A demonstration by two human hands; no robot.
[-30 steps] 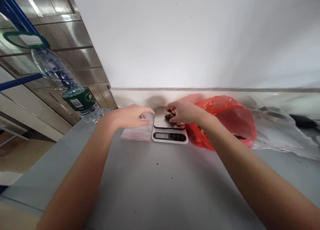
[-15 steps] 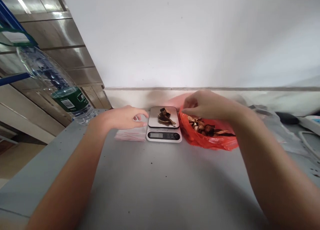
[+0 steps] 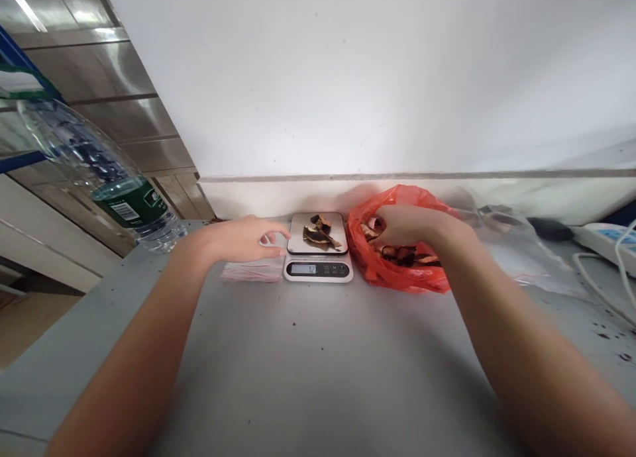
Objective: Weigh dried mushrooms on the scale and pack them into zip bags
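A small digital kitchen scale (image 3: 318,271) stands against the wall, its display showing about 72, decimal point unclear. Several dried, brown-black curled slices (image 3: 320,235) lie on its plate. My left hand (image 3: 248,238) hovers at the scale's left edge, thumb and fingers apart, holding nothing. Below it is a stack of clear zip bags (image 3: 253,271) with red stripes. My right hand (image 3: 405,224) reaches into an open red plastic bag (image 3: 407,281) of more dried pieces (image 3: 397,254). Its thumb and fingers are spread around the pieces, fingertips partly hidden.
A large clear bottle with a green label (image 3: 132,202) stands at the left table edge. To the right are a clear plastic bag (image 3: 527,245), a dark rounded object (image 3: 549,228) and a white device with a cable (image 3: 603,238). Dark crumbs dot the grey table (image 3: 298,377).
My right hand has moved down from above the red bag into it. The bag's rim now stands higher behind the hand. My left hand stays beside the scale; the view has shifted slightly.
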